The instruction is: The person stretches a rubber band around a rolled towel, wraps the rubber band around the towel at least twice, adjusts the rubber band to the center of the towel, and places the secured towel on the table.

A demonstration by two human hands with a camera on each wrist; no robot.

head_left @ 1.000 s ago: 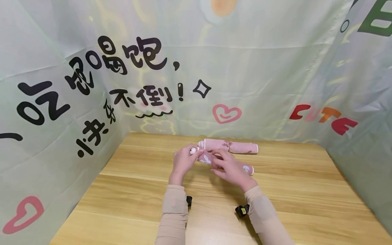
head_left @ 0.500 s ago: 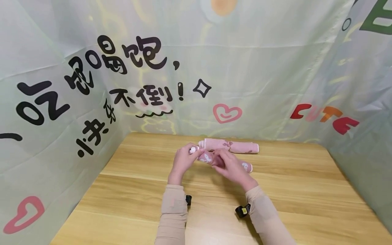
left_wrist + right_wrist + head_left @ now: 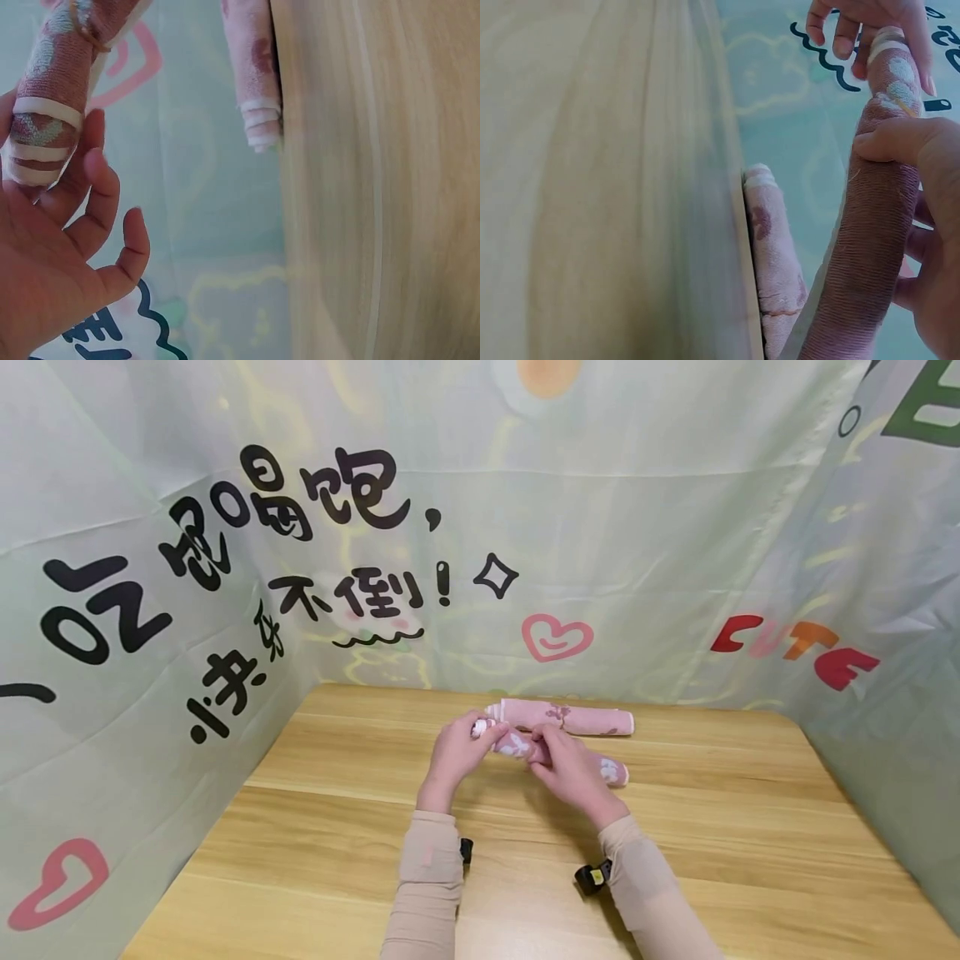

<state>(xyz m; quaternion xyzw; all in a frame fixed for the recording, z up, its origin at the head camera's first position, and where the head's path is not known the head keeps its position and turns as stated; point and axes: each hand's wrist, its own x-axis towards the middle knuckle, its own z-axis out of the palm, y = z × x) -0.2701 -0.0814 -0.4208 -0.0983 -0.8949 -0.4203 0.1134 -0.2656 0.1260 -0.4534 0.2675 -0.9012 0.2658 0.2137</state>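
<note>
A rolled towel [image 3: 513, 744], dusty pink with pale flower shapes and white edges, is held by both hands above the table. My left hand [image 3: 456, 756] pinches its left end between thumb and index finger, the other fingers curving loosely in the left wrist view. Around the roll runs a thin brownish rubber band [image 3: 91, 40]. My right hand [image 3: 573, 768] grips the roll near its middle, thumb [image 3: 889, 141] on one side and fingers behind, close to the band. The roll's right end sticks out past the right hand.
Just behind lies a second rolled towel [image 3: 592, 721], lighter pink with dark red blossoms, a thin band round its middle. The wooden table [image 3: 360, 877] ends at printed fabric walls [image 3: 645, 543] at the back and both sides.
The right fingers, looser and more spread a second ago, have drawn together on the roll. Both hands and the held towel have shifted slightly to the right. The second towel lies still.
</note>
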